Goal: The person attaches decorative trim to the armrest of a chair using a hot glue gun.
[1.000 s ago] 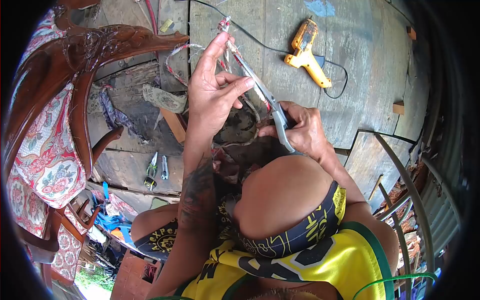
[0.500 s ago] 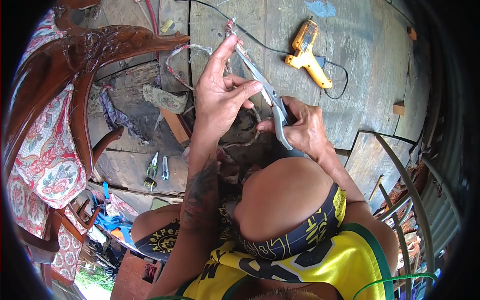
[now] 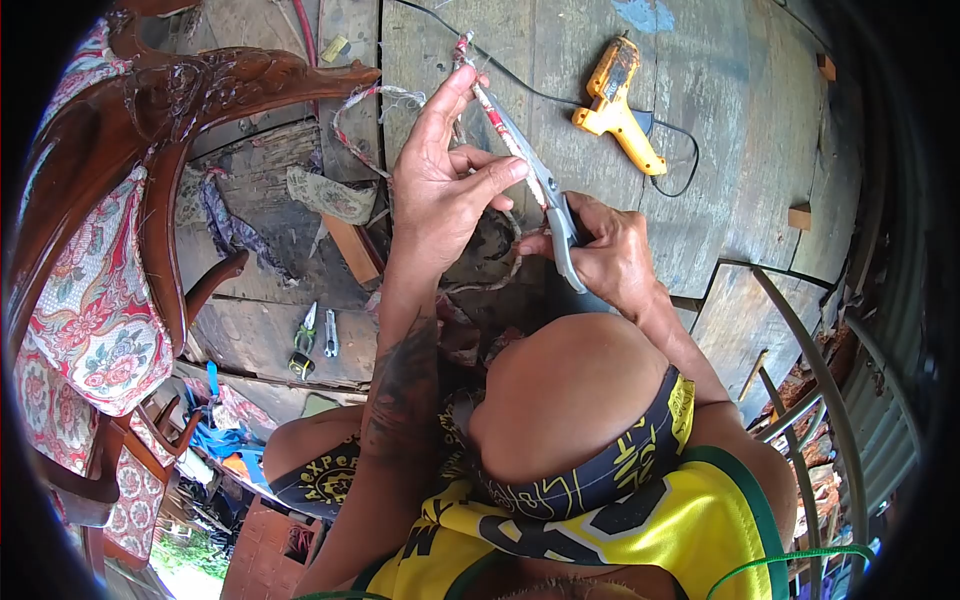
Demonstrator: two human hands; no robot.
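Observation:
My left hand pinches a thin red-and-white fabric-covered cord between thumb and fingers. Its frayed end sticks up past my fingertips, and the rest loops down below my hands. My right hand grips a pair of scissors by the handles. Their long grey blades point up and to the left, lying right along the cord close to my left fingertips. Whether the blades are fully closed is hard to make out.
On the left stands a carved wooden chair frame with floral upholstery. A yellow glue gun with a black cable lies on the plank floor. Pliers, a utility knife, a tape measure and fabric scraps lie around.
The scissors have shifted slightly, and more of the cord's red patterned side shows beside the blades. My left hand keeps its pinch, almost unmoved.

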